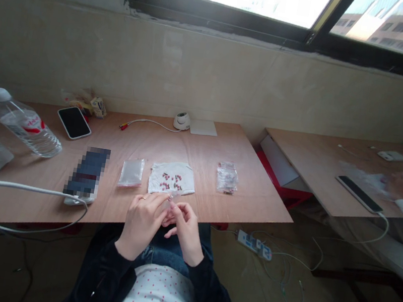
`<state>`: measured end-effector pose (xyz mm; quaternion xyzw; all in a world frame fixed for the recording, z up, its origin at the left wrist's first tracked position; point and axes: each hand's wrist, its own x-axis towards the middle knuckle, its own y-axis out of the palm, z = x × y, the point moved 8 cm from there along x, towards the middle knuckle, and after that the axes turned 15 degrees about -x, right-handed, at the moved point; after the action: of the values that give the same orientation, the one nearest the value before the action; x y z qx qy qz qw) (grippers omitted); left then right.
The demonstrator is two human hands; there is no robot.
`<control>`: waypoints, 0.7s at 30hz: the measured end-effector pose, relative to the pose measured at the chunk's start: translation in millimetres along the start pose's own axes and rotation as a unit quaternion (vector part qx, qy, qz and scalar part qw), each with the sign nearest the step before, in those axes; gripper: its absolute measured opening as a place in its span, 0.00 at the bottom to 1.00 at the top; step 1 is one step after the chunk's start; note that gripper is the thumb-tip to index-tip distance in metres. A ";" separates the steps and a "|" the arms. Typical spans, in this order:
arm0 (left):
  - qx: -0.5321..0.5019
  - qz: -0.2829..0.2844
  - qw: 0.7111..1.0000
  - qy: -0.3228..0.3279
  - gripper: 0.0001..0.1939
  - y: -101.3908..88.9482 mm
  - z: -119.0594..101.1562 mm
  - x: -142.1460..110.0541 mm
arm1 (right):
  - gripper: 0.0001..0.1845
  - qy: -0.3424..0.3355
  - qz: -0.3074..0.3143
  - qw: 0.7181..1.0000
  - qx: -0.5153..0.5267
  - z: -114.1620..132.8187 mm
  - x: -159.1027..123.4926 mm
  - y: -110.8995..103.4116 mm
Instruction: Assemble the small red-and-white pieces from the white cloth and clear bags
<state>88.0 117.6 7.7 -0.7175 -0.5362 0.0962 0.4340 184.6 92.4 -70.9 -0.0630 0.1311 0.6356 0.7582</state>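
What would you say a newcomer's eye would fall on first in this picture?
The bare left hand and right hand come first, meeting at the front edge of the pale wooden table around a small translucent piece. Just beyond them, a white cloth carries small red-and-white pieces. Far left, a clear plastic water bottle with a red label lies on its side.

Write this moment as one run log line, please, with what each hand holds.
left hand: pinches small clear item | right hand: pinches same item | nearby: white cloth, small red parts, clear zip bag
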 end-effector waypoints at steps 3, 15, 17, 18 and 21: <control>-0.021 0.011 0.999 0.023 0.13 1.8 -3.9 0.5 | 0.21 0.127 0.128 0.965 0.189 -12.7 -2.9 18.8; -0.059 0.036 0.996 0.056 0.14 6.7 -10.5 3.3 | 0.14 0.215 0.243 0.884 0.336 -8.3 -6.7 23.7; -0.065 0.028 0.996 0.053 0.10 3.1 -11.7 4.2 | 0.12 0.192 0.229 0.903 0.308 -7.5 -2.7 18.8; -0.071 0.022 0.996 0.053 0.09 0.9 -12.5 4.4 | 0.11 0.181 0.221 0.912 0.293 -7.0 -0.3 15.8; -0.096 -0.013 0.994 0.054 0.06 -7.0 -12.8 4.8 | 0.11 0.149 0.193 0.936 0.252 -5.3 10.3 4.1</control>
<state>92.9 115.3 22.2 -0.7528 -0.5285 -0.0001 0.3924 181.5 101.5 -78.6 0.0624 0.4085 0.6991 0.5835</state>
